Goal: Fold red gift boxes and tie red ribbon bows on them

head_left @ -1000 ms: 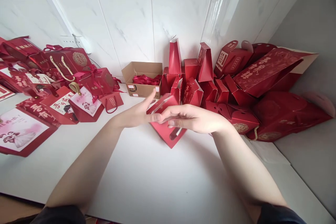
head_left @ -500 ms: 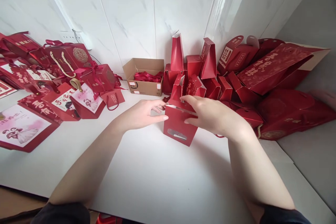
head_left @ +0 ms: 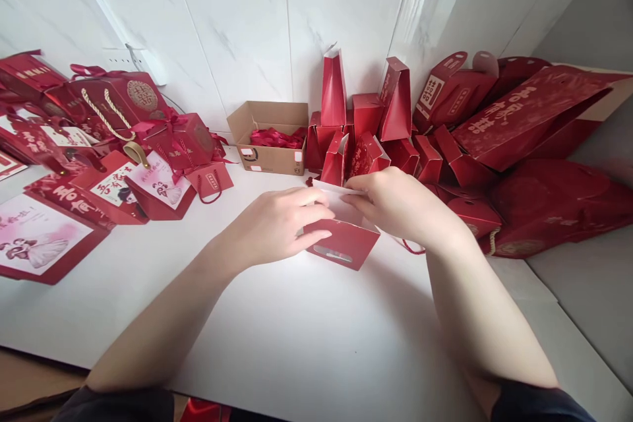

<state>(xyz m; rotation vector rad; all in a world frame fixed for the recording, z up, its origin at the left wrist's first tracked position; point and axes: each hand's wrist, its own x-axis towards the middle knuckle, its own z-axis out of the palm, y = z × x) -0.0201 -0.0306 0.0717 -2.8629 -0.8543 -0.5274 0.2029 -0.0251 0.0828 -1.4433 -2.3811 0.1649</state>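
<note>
A red paper gift box (head_left: 340,242) stands on the white table in front of me, its top open and its white inside showing. Low on its front is an oval cut-out window. My right hand (head_left: 390,201) pinches the box's back top edge between thumb and fingers. At the left side, my left hand (head_left: 289,221) has its fingers curled over the rim with the thumb on the front. The left-side wall is hidden behind that hand. Just behind stand several smaller red boxes (head_left: 337,157).
A cardboard box (head_left: 271,159) holding red ribbons (head_left: 277,138) stands by the tiled wall. Decorated red gift bags and boxes (head_left: 158,188) crowd the left. To the right lie larger red bags (head_left: 531,115) and a dark red bundle (head_left: 554,211). A socket strip (head_left: 131,62) is on the wall.
The box's top has been opened, so its white inside now shows. My left hand has moved right onto its left side, and my right hand has closed on the back edge.
</note>
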